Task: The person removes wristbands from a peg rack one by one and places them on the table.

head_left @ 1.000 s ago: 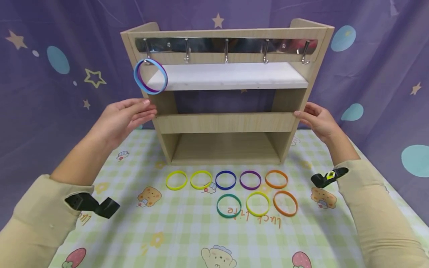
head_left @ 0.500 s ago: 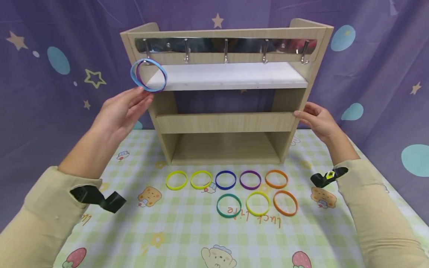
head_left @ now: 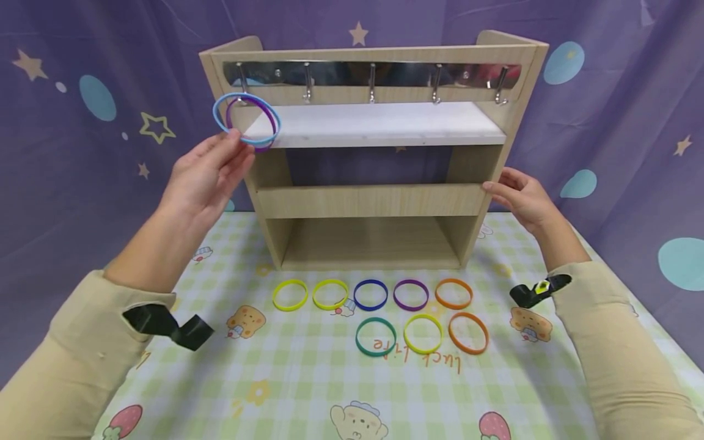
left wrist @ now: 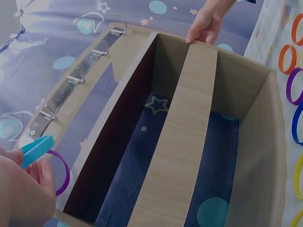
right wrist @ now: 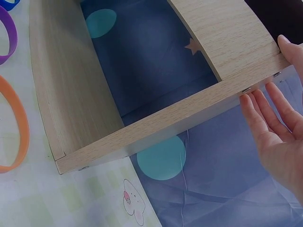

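My left hand (head_left: 203, 168) pinches a light blue silicone wristband (left wrist: 39, 150) between thumb and fingers, at the leftmost hook (head_left: 241, 79) of a metal hook strip. A purple wristband (left wrist: 67, 176) hangs there too, just behind the blue one. Both loops look to pass over that hook, though its tip is partly covered. The strip is fixed across the top of a wooden shelf (head_left: 368, 201). My right hand (head_left: 522, 198) grips the shelf's right side panel, thumb on the front edge and fingers against the outer face, as seen in the right wrist view (right wrist: 279, 127).
Several wristbands lie in two rows on the checked tablecloth (head_left: 297, 379) before the shelf: yellow (head_left: 290, 310), blue (head_left: 371, 310), purple (head_left: 410, 310), orange (head_left: 469, 351) and green (head_left: 376, 355). Several more hooks (head_left: 372, 82) carry nothing. A purple curtain (head_left: 616, 122) hangs behind.
My left hand has risen from the shelf's left side to the hanging bands and taken hold of the light blue one, which now stands apart from the purple one. My right hand stays still.
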The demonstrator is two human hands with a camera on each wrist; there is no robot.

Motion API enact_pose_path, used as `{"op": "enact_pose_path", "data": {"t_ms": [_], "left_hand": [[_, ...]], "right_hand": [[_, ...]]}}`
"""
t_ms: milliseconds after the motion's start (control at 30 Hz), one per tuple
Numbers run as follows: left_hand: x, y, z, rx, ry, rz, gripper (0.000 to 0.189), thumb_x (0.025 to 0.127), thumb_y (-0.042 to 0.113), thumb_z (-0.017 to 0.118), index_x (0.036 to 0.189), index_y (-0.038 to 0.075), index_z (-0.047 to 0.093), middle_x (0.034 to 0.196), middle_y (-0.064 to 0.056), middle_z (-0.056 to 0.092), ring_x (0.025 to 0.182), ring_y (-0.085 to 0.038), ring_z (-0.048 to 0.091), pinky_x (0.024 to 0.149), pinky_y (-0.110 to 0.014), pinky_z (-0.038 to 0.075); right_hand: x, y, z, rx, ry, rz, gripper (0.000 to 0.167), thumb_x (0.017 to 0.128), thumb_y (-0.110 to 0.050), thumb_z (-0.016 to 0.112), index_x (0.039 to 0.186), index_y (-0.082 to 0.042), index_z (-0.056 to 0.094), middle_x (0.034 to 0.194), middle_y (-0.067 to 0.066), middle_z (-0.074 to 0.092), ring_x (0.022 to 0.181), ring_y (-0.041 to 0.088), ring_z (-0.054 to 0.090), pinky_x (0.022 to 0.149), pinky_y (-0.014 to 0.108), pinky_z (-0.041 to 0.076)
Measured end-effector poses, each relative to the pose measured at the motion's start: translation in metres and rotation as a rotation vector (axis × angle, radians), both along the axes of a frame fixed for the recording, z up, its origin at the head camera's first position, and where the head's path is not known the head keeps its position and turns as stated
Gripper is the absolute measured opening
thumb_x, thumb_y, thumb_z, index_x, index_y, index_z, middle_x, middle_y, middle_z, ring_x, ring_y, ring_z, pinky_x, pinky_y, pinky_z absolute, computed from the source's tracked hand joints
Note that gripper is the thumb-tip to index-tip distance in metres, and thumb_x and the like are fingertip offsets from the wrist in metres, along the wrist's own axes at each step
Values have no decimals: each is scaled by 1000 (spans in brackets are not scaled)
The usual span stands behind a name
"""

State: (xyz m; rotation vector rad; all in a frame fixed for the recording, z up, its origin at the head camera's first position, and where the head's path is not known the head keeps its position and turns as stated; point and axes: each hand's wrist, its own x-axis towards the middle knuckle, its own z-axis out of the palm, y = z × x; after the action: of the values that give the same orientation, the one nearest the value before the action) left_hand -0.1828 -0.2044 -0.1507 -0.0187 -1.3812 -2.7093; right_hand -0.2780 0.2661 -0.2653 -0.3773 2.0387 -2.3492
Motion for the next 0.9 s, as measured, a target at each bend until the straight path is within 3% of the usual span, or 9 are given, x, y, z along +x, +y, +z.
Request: {"op": "enact_pose_path", "data": {"t_ms": [300, 467, 600, 733, 833, 900], "left_hand": [[8, 7, 4, 122, 111, 13, 6, 84, -1, 69, 90, -2, 68, 80, -13, 72, 75, -20, 71, 76, -29, 63], [12, 7, 2, 88, 102, -19, 6, 84, 0, 69, 90, -1, 70, 80, -12, 71, 75, -20, 71, 74, -30, 63], [13, 6, -4, -57, 34, -77, 7, 85, 3, 70, 91, 3, 72, 83, -8, 72, 78, -16, 70, 76, -26, 62], [13, 4, -14, -304, -36, -257, 8, 88, 6, 67, 95, 6, 72, 90, -4, 72, 85, -12, 69, 83, -23, 60], [14, 4, -23, -505, -49, -396, 10, 92, 8, 63, 95, 11, 72, 93, 0, 73, 89, -10, 69, 87, -22, 59], [15, 6, -30, -624, -49, -445, 11, 94, 10, 61, 95, 14, 72, 93, 2, 74, 89, -9, 70, 87, -22, 59]], "right_hand": [[1, 0, 0, 0, -5, -6, 30, 88, -1, 64, 113, -14, 54, 96, -11, 66, 90, 1, 63, 77, 11, 55], [0, -1, 0, 24, -13, -23, 33, 87, -4, 67, 116, -14, 53, 98, -11, 65, 91, 1, 62, 77, 10, 55], [0, -1, 0, 63, -14, -44, 38, 87, -7, 68, 121, -13, 51, 98, -13, 64, 91, -1, 62, 78, 10, 54], [-1, -1, 0, 61, -12, -44, 41, 87, -6, 68, 123, -11, 50, 98, -13, 64, 91, -1, 62, 78, 10, 54], [0, -1, 0, 58, -7, -44, 38, 87, -6, 68, 121, -12, 51, 98, -13, 65, 91, 0, 62, 78, 10, 55], [0, -1, 0, 47, -5, -37, 37, 87, -5, 68, 119, -12, 51, 98, -12, 65, 91, 0, 62, 78, 10, 55]]}}
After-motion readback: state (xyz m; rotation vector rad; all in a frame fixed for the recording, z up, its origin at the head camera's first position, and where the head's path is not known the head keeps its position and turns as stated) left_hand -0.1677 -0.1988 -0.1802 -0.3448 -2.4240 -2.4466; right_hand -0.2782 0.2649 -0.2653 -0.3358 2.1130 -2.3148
